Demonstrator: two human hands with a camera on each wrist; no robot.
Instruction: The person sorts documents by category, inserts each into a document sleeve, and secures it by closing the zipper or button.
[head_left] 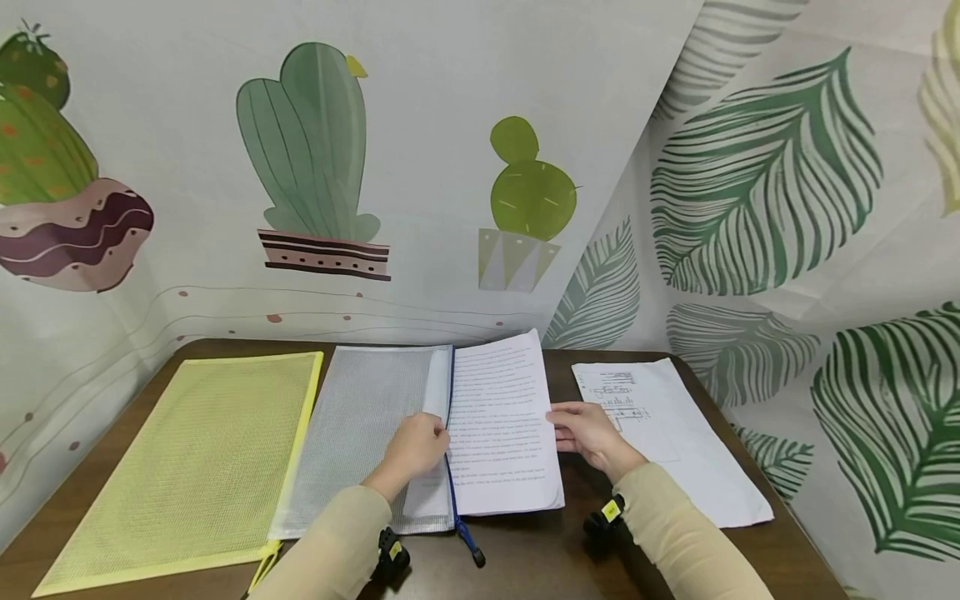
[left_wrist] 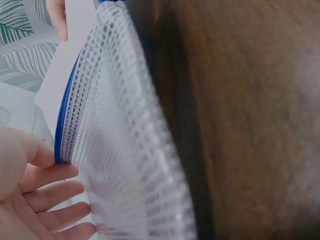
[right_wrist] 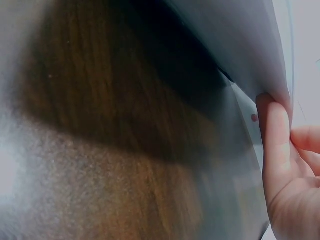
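A clear mesh zipper pouch [head_left: 360, 417] with a blue zipper edge lies mid-table, its opening facing right. My left hand [head_left: 417, 450] pinches the pouch's zipper edge between thumb and index finger; the left wrist view shows the other fingers extended along the mesh. A stack of printed paper sheets [head_left: 501, 433] is partly inside the pouch, with most of its width outside to the right. My right hand [head_left: 588, 432] pinches the right edge of the sheets, thumb and fingers on opposite faces. In the right wrist view the sheets [right_wrist: 240, 45] are raised over the table.
A yellow mesh zipper pouch [head_left: 195, 458] lies on the left of the brown table [head_left: 517, 558]. Right of my right hand is another paper stack [head_left: 667, 442] with a line drawing. A blue zipper pull [head_left: 471, 542] hangs toward the front. A patterned cloth [head_left: 435, 167] stands behind the table.
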